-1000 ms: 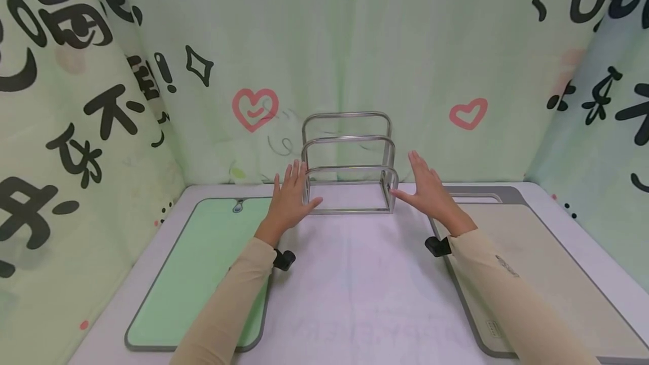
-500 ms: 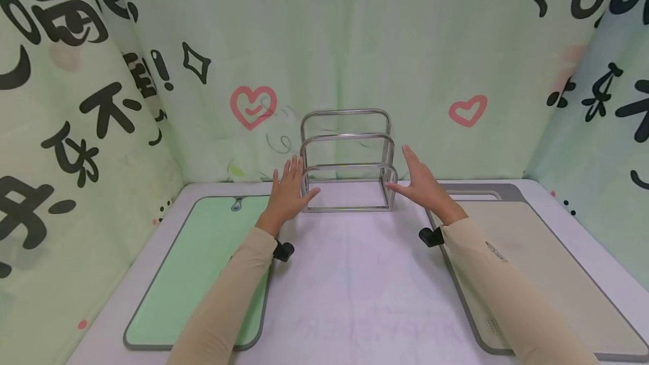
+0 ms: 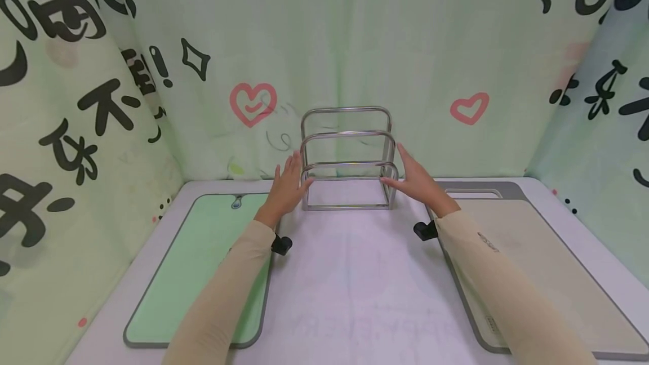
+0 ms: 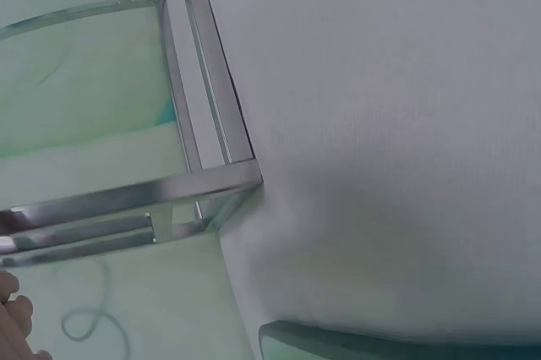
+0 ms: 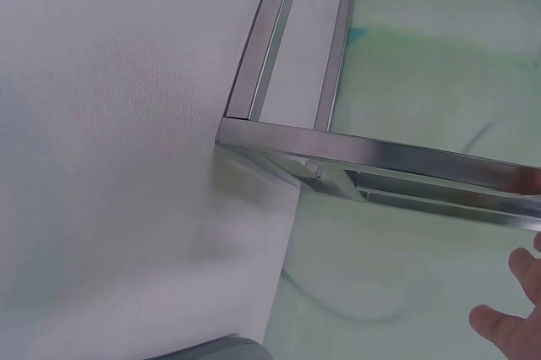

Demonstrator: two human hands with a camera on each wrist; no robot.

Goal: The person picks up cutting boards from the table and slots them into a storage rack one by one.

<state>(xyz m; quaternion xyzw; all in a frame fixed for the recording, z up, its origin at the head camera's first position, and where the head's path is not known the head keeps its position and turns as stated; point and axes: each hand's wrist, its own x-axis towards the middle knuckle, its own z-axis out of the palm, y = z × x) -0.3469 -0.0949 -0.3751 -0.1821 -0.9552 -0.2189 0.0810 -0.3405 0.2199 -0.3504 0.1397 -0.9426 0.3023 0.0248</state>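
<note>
A metal wire rack (image 3: 347, 207) with three upright hoops stands at the back middle of the table. My left hand (image 3: 285, 190) is raised at its left side, fingers fairly straight and thumb toward the front upright. On the right side, my right hand (image 3: 418, 185) has its fingers extended, and the thumb overlaps the rack's front corner in the head view. Whether either hand touches the metal I cannot tell. Both wrist views show the rack's squared lower front corner, with some fingertips (image 4: 15, 313) at the left view's edge and a few fingers (image 5: 507, 326) at the right view's edge.
A light green cutting board (image 3: 203, 263) with a grey rim lies flat on the left. To the right lies a beige cutting board (image 3: 537, 263) with a grey handle end. Patterned curtains (image 3: 416, 44) enclose the white table (image 3: 355, 286) at the back and sides.
My right hand has moved left, closer to the rack's right side. My left hand's fingers have drawn a little nearer its left side. The rack and both boards stay in place.
</note>
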